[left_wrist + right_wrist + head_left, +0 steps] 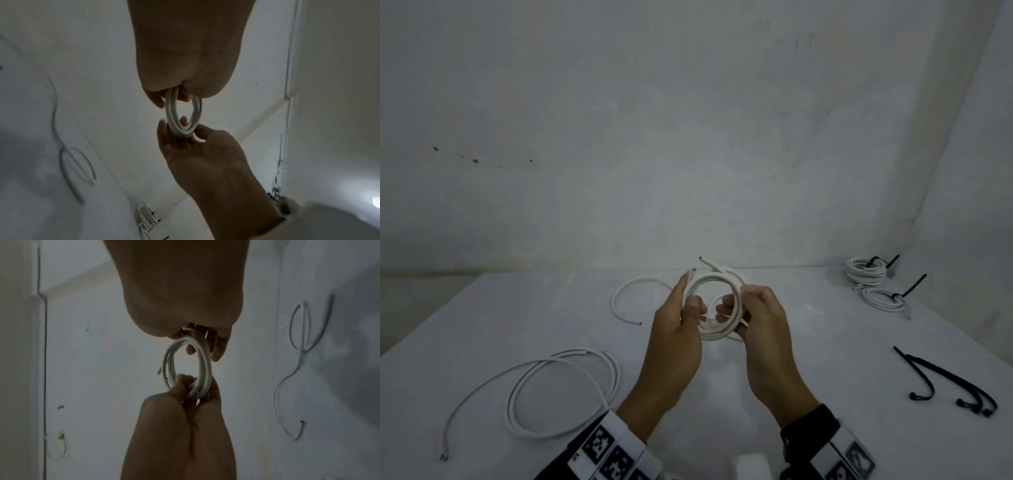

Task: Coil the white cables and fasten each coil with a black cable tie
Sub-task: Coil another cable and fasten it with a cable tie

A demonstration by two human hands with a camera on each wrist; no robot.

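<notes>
A small coil of white cable point(714, 277) is held above the table, upright between both hands. My left hand point(690, 294) pinches its left side with thumb and fingers. My right hand point(736, 308) grips the right side, fingers curled round the strands. Two cable ends point(703, 259) poke out at the top. The left wrist view shows the coil point(169, 113) hanging from my left hand point(172, 97), with the right hand point(180, 128) cupping it from below. In the right wrist view the coil point(206, 365) spans from my right hand point(197, 344) to the left hand point(189, 386).
A long loose white cable point(565, 394) lies at the front left, and a short arc of cable point(626, 298) lies behind it. Two coils fastened with black ties point(864, 270) point(883, 298) sit at the back right. Loose black cable ties point(955, 383) lie on the right of the white table point(825, 359).
</notes>
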